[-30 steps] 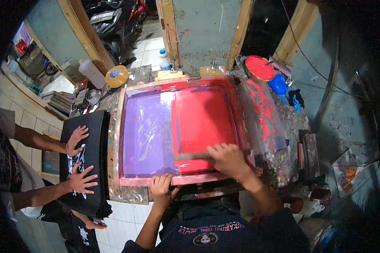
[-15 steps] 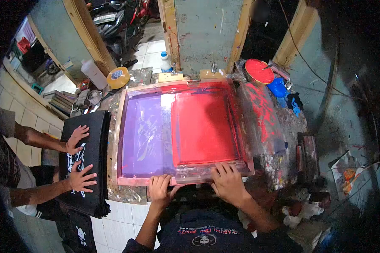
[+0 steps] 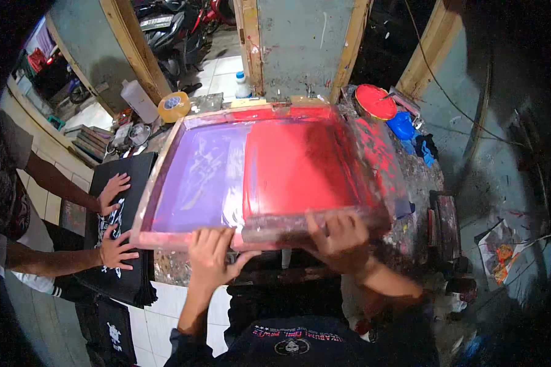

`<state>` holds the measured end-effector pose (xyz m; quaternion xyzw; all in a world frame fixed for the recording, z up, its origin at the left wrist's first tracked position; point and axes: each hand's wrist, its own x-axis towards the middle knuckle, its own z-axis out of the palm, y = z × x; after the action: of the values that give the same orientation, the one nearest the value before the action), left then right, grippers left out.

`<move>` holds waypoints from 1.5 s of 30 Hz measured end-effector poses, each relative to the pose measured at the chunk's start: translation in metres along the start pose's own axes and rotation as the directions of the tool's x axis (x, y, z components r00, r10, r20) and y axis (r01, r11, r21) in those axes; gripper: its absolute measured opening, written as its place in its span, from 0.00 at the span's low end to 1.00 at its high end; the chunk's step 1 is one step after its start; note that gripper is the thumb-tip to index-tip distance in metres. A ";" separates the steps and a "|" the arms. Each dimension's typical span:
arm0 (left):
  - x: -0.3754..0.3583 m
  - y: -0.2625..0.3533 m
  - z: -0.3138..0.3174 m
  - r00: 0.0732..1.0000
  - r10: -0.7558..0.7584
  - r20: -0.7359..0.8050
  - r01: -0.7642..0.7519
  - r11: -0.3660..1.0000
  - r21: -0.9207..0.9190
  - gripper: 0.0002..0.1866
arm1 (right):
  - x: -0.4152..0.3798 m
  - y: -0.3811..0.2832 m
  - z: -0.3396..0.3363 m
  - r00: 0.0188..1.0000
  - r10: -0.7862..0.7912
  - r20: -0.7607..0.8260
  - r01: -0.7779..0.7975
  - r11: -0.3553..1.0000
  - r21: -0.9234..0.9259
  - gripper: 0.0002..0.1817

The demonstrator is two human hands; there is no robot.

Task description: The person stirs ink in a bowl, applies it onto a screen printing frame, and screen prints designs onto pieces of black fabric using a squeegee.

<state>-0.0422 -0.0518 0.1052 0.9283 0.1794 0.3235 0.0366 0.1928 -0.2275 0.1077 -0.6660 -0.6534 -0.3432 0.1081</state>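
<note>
A wooden screen printing frame (image 3: 149, 199) lies before me, its near edge tilted up off the paint-stained table. Its mesh is purple on the left, and red ink (image 3: 297, 165) covers the right half. My left hand (image 3: 209, 260) is closed on the near rim, fingers over the top and thumb below. My right hand (image 3: 344, 241), slightly blurred, is closed around the same rim farther right. Beside its fingers, a wooden bar that looks like a squeegee (image 3: 278, 221) rests along the inside of that rim. What lies under the frame is mostly hidden.
At left, another person's hands (image 3: 116, 251) press on a stack of black cloth (image 3: 134, 174) with white print. A tub of red ink (image 3: 375, 101) and a blue bundle (image 3: 401, 125) stand back right. A tape roll (image 3: 174, 107) and bottle (image 3: 139, 101) are back left.
The frame's near edge has risen toward me, with both my hands holding it. The squeegee-like bar has come up with it. The other person's hands stay on the cloth stack.
</note>
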 end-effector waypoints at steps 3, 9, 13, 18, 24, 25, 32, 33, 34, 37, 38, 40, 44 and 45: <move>0.035 0.014 -0.023 0.983 0.044 -0.179 -0.031 0.997 0.074 0.29 | 0.062 0.047 -0.032 0.997 -0.068 -0.033 0.070 0.996 0.057 0.36; 0.064 0.082 0.150 0.991 0.073 -0.114 -0.111 0.923 -0.368 0.31 | 0.177 0.125 -0.058 0.998 -0.020 -0.053 0.029 0.983 0.183 0.38; 0.068 0.135 0.247 0.986 -0.117 0.120 0.152 0.924 -0.350 0.38 | 0.226 0.145 -0.084 0.973 0.083 0.214 -0.098 0.993 0.061 0.42; 0.083 0.103 0.224 0.934 0.277 0.227 -0.003 0.639 -0.769 0.39 | 0.249 0.167 -0.087 0.995 -0.004 0.095 -0.008 0.992 0.125 0.45; 0.032 0.003 0.140 0.860 0.361 0.361 -0.176 0.874 -0.454 0.33 | 0.267 0.181 -0.086 0.997 -0.008 0.072 0.000 0.994 0.110 0.48; 0.027 -0.004 0.146 0.849 0.389 0.359 -0.202 0.865 -0.460 0.30 | 0.272 0.199 -0.067 0.999 -0.013 0.038 0.009 0.996 0.089 0.49; 0.057 -0.016 0.105 0.667 0.506 0.547 -0.486 0.852 -0.195 0.12 | 0.287 0.208 -0.072 0.995 -0.039 0.095 0.014 0.969 0.248 0.53; 0.070 -0.021 0.074 0.641 0.439 0.630 -0.466 0.874 -0.135 0.11 | 0.289 0.209 -0.072 0.995 -0.025 0.100 0.004 0.980 0.201 0.52; 0.067 -0.037 0.054 0.822 0.237 0.519 -0.151 0.968 -0.203 0.10 | 0.291 0.210 -0.072 0.995 -0.012 0.102 -0.005 0.987 0.161 0.52; 0.070 -0.111 -0.041 0.883 0.176 0.434 -0.189 0.982 -0.013 0.18 | 0.301 0.207 -0.071 0.992 0.028 0.126 -0.048 0.986 0.157 0.51; 0.075 -0.123 -0.080 0.874 0.120 0.472 -0.148 0.989 0.022 0.19 | 0.302 0.207 -0.070 0.988 0.044 0.148 -0.074 0.977 0.201 0.51; 0.042 -0.178 -0.128 0.865 0.004 0.501 -0.087 0.986 0.141 0.17 | 0.307 0.206 -0.067 0.984 0.097 0.150 -0.115 0.986 0.117 0.51; -0.050 -0.243 -0.198 0.859 -0.196 0.474 0.038 0.946 0.323 0.15 | 0.304 0.263 -0.029 0.999 -0.024 -0.035 0.030 0.987 0.156 0.52; -0.067 -0.259 -0.207 0.847 -0.262 0.463 0.085 0.926 0.368 0.14 | 0.312 0.281 -0.011 0.999 -0.034 -0.036 0.040 0.983 0.180 0.53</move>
<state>-0.2978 0.1563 0.1810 0.9523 0.3000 0.0299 -0.0462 0.4265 -0.0202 0.3876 -0.6355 -0.6922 -0.2953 0.1723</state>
